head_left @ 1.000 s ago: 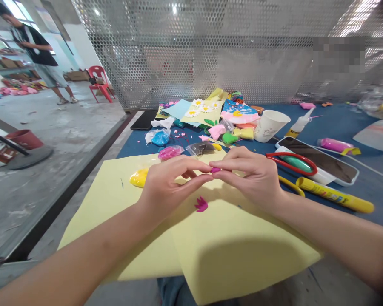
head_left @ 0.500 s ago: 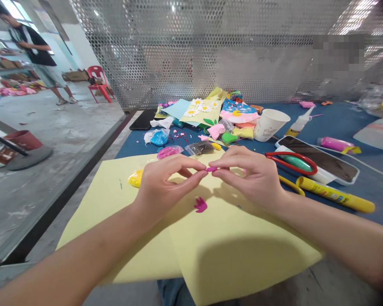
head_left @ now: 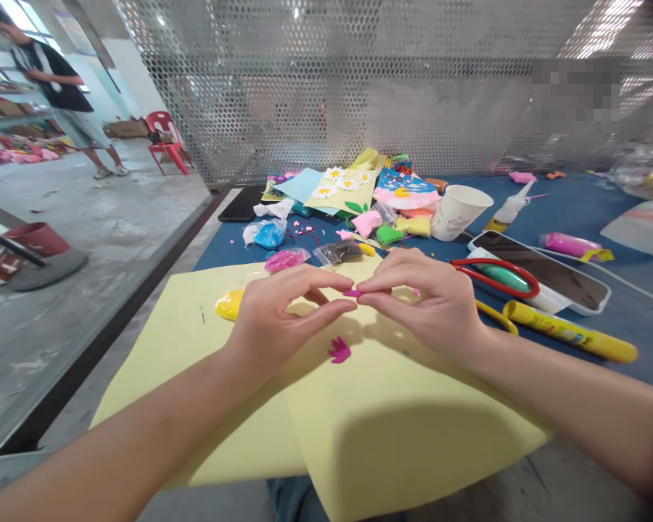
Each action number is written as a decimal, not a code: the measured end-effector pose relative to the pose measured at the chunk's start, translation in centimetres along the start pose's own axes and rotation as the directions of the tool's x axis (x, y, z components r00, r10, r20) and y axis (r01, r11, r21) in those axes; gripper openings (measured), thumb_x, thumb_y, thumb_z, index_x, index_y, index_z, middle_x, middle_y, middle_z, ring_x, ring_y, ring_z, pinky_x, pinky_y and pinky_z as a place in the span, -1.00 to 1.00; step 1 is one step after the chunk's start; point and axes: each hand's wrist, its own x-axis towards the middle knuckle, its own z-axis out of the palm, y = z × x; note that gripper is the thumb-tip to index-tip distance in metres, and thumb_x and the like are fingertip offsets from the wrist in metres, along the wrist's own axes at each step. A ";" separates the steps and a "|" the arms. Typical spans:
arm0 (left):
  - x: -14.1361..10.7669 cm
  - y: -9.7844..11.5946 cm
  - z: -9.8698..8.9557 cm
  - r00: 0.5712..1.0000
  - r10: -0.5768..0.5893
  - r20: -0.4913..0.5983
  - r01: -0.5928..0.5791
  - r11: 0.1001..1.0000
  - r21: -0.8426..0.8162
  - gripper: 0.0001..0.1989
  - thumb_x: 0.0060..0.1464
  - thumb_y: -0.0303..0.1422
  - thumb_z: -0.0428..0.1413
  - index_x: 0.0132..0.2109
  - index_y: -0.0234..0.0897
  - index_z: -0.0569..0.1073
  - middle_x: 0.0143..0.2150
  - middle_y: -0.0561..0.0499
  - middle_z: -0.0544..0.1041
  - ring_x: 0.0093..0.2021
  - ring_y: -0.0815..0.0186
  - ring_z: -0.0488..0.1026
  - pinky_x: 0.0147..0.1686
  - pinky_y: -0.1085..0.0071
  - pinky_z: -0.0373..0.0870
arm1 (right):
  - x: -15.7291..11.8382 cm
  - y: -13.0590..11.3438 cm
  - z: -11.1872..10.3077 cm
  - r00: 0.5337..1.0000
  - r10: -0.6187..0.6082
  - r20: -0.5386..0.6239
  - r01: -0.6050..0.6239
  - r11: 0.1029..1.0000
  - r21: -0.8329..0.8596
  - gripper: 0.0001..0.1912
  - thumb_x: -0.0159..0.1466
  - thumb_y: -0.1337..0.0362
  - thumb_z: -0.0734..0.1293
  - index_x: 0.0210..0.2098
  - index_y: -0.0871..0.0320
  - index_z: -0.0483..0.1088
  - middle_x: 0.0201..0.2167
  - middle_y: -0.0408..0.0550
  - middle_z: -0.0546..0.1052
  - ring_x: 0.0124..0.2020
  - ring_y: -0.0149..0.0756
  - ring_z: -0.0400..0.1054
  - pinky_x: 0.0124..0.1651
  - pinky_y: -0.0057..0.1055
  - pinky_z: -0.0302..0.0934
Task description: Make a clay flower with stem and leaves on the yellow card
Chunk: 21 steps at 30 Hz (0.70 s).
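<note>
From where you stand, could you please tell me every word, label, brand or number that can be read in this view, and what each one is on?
No text can be read clearly.
The yellow pen bears dark print, too blurred to read.
The white paper cup shows only a faint, unreadable design.

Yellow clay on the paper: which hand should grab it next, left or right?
Left, I think: the left hand is beside the yellow clay, while the right hand is farther off.
</note>
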 end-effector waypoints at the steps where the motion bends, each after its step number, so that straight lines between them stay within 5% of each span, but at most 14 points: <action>1: 0.0 0.0 0.0 1.000 0.017 0.001 -0.017 1.000 0.005 -0.94 0.07 -0.34 0.24 -0.27 -0.17 0.58 -0.30 0.06 0.65 -0.43 0.39 0.54 -0.48 0.55 0.47 | 0.0 0.0 0.0 1.000 0.005 -0.002 -0.005 1.000 0.010 -0.89 0.20 0.41 0.41 -0.37 0.07 0.55 -0.50 -0.13 0.57 -0.44 -0.36 0.41 -0.33 -0.35 0.26; 5: -0.1 -0.2 0.0 0.996 0.089 -0.031 -0.087 0.994 0.066 -0.94 0.12 -0.35 0.20 -0.29 -0.15 0.58 -0.34 0.08 0.65 -0.38 0.35 0.55 -0.36 0.46 0.49 | 0.0 -0.2 -0.1 0.987 0.155 0.042 -0.157 0.985 0.071 -0.90 0.17 0.31 0.44 -0.28 0.09 0.56 -0.53 -0.14 0.52 -0.50 -0.39 0.34 -0.42 -0.41 0.25; 11: 0.0 -0.8 0.0 0.947 0.312 -0.081 -0.281 0.922 0.267 -0.93 0.06 -0.35 0.27 -0.28 -0.04 0.56 -0.30 0.10 0.63 -0.22 0.26 0.53 -0.13 0.25 0.44 | 0.3 -0.6 0.3 0.852 0.472 0.227 -0.521 0.811 0.268 -0.83 0.16 0.24 0.43 -0.28 0.15 0.61 -0.42 -0.08 0.57 -0.48 -0.43 0.33 -0.48 -0.48 0.19; 17: 0.1 -1.3 0.1 0.932 0.352 -0.089 -0.289 0.867 0.405 -0.97 0.07 -0.26 0.26 -0.30 -0.01 0.55 -0.27 0.08 0.63 -0.24 0.24 0.51 -0.18 0.23 0.41 | 0.8 -0.8 0.6 0.735 0.583 0.345 -0.677 0.646 0.352 -0.86 0.12 0.24 0.42 -0.45 0.19 0.59 -0.68 -0.22 0.37 -0.66 -0.55 0.06 -0.61 -0.50 -0.04; 21: 0.1 -1.2 0.2 0.948 0.319 -0.007 -0.291 0.875 0.386 -0.91 0.10 -0.26 0.23 -0.20 -0.03 0.56 -0.22 0.08 0.66 -0.20 0.24 0.55 -0.13 0.25 0.42 | 0.8 -0.9 0.4 0.685 0.620 0.383 -0.728 0.601 0.329 -0.66 0.12 0.10 0.42 -0.61 0.22 0.44 -0.73 -0.27 0.22 -0.66 -0.57 -0.01 -0.62 -0.51 -0.10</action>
